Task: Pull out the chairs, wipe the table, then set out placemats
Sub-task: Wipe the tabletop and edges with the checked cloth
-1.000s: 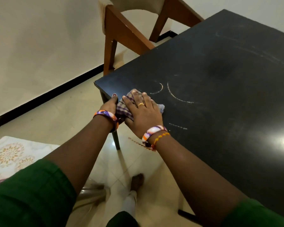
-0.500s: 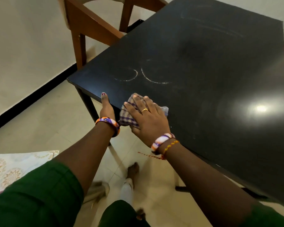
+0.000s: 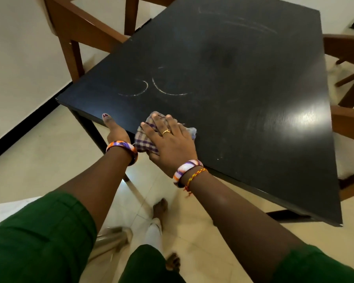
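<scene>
Centrally, a checked purple-and-cream cloth (image 3: 146, 139) is pressed flat against the near edge of a black table (image 3: 243, 94) by the right hand (image 3: 170, 144), whose fingers are spread straight over the fabric; a gold ring is worn on 1 finger. Just beside it, the left hand (image 3: 116, 130) is hooked on the table's edge, thumb laid on top, the other fingers hidden underneath, so their curl cannot be told. Both wrists are ringed by orange, purple and white bangles, and a braided red-and-yellow thread is tied on the right wrist. On the tabletop beyond the cloth, 2 pale curved streaks (image 3: 151, 89) are seen, with fainter arcs farther away. Wooden chairs are stood clear of the table at the far left (image 3: 74, 31) and the right (image 3: 347, 78). Green sleeves, bare feet and cream floor tiles (image 3: 39, 160) are seen below.
</scene>
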Demonstrator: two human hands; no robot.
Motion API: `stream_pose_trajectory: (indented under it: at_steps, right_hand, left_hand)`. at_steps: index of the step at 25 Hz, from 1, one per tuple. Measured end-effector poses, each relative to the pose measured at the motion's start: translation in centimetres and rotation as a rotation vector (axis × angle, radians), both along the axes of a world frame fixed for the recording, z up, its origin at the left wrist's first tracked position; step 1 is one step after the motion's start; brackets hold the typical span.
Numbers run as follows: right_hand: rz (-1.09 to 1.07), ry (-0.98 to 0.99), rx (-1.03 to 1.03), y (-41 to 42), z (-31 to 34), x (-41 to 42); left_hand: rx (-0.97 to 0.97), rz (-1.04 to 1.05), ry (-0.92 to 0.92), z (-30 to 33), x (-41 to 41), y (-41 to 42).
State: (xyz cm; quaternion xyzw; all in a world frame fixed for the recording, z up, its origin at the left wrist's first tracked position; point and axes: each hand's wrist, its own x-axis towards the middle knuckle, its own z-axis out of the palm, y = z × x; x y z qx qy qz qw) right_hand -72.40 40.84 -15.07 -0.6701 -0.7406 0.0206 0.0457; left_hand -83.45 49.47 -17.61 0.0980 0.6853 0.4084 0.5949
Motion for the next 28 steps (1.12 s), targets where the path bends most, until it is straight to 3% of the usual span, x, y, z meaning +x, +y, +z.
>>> stream_pose_trajectory:
  at_steps: [3, 5, 9, 11, 16, 24, 28]
  right_hand:
    - [0.052, 0.040, 0.037, -4.4, 0.0, 3.2]
    - [-0.056, 0.052, 0.020, -6.5, 0.4, 6.4]
    - [-0.331, 0.058, -0.065, -2.5, 1.0, 7.8]
    - [-0.339, 0.093, -0.089, 0.8, 1.4, 6.1]
    - [-0.141, 0.059, -0.055, -1.1, 0.4, 4.4]
    - [-0.379, 0.061, -0.141, 1.8, 1.7, 6.4]
    - [-0.296, 0.053, -0.109, 1.6, 1.5, 4.7]
  left_hand:
    - [0.029, -0.037, 0.046, 0.2, -0.8, 0.2]
    - [0.048, -0.051, 0.158, 0.4, -1.1, -0.2]
    - [0.227, -0.119, 0.823, 0.8, -0.5, -2.3]
    - [0.388, -0.265, 0.982, 1.0, 0.4, -2.6]
    - [0.475, -0.550, 1.176, 0.6, 1.4, -2.4]
    - [0.465, -0.644, 1.262, 0.2, 1.1, -2.8]
    - [0.461, -0.665, 1.275, 0.3, 0.9, -2.8]
